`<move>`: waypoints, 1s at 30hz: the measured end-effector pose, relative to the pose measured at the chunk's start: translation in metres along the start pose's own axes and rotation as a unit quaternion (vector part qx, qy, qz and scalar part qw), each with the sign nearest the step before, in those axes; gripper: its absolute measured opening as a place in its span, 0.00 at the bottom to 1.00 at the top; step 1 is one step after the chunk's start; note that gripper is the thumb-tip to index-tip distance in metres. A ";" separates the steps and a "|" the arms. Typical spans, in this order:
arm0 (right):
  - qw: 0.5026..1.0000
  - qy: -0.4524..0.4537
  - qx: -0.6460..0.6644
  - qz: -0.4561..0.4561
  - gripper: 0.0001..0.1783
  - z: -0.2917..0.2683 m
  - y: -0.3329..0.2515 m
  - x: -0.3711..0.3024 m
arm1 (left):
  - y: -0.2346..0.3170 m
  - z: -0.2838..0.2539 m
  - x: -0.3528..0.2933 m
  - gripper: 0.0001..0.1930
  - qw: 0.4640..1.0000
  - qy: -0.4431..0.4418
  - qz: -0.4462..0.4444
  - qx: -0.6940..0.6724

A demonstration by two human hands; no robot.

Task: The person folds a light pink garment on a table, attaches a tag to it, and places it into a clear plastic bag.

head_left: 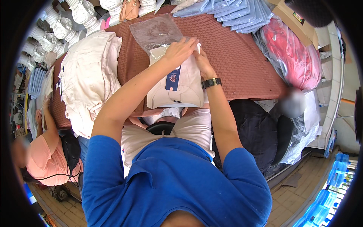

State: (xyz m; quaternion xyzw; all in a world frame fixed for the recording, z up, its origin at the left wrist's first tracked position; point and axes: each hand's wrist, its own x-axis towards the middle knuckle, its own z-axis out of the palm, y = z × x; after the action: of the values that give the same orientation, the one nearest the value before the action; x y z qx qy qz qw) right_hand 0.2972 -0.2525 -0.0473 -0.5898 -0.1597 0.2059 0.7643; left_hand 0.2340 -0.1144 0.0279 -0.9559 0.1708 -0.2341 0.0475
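Observation:
A folded beige garment (pixel 188 81) in a clear plastic bag lies at the table's near edge, slightly overhanging my lap. A dark blue hang tag (pixel 173 79) sits on its front. The bag's loose end, a clear plastic flap (pixel 155 32), stretches flat beyond the garment. My left hand (pixel 182 50) reaches across the far edge of the package, its fingers closed at the far right corner. Close beside it, my right hand (pixel 204 64), with a dark watch on the wrist, grips the same corner from the right side. A little white material shows between the two hands.
A tall pile of beige garments (pixel 92 75) stands to the left on the brown tablecloth (pixel 236 56). Bagged blue garments (pixel 238 15) lie at the far right, near a bag of red and pink clothing (pixel 293 53). Another person (pixel 49 155) sits at the left.

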 end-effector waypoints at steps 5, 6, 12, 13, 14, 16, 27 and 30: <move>0.999 0.009 -0.043 0.003 0.24 0.010 0.002 0.005 | 0.001 0.004 -0.003 0.32 1.000 0.000 0.008 -0.004; 0.998 0.015 -0.054 -0.002 0.24 0.007 0.004 0.007 | 0.003 0.004 -0.004 0.33 1.000 -0.004 0.011 -0.009; 0.999 0.024 0.017 0.032 0.24 0.024 -0.008 -0.003 | 0.005 0.006 -0.020 0.33 0.999 -0.027 -0.017 -0.022; 0.999 0.019 0.025 0.028 0.23 0.023 -0.007 -0.005 | 0.004 0.008 -0.021 0.32 0.999 -0.024 -0.012 -0.028; 0.999 0.013 0.034 0.025 0.22 0.022 -0.005 -0.007 | 0.003 0.010 -0.023 0.32 0.999 -0.022 -0.008 -0.034; 0.999 0.018 0.013 0.026 0.20 0.013 0.003 -0.004 | 0.004 0.009 -0.022 0.32 0.998 -0.031 -0.001 -0.046; 0.823 0.174 -0.475 -0.260 0.20 0.013 0.041 0.003 | 0.011 0.015 -0.022 0.31 0.997 -0.039 -0.005 -0.065; 0.905 0.138 -0.374 -0.146 0.24 0.020 0.029 -0.016 | 0.003 0.017 -0.037 0.31 0.998 -0.041 -0.008 -0.049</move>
State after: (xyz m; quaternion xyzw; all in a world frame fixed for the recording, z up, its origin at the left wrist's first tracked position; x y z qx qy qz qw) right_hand 0.2698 -0.2375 -0.0701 -0.8252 -0.2022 -0.0657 0.5234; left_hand 0.2104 -0.1039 -0.0035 -0.9671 0.1725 -0.1868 0.0059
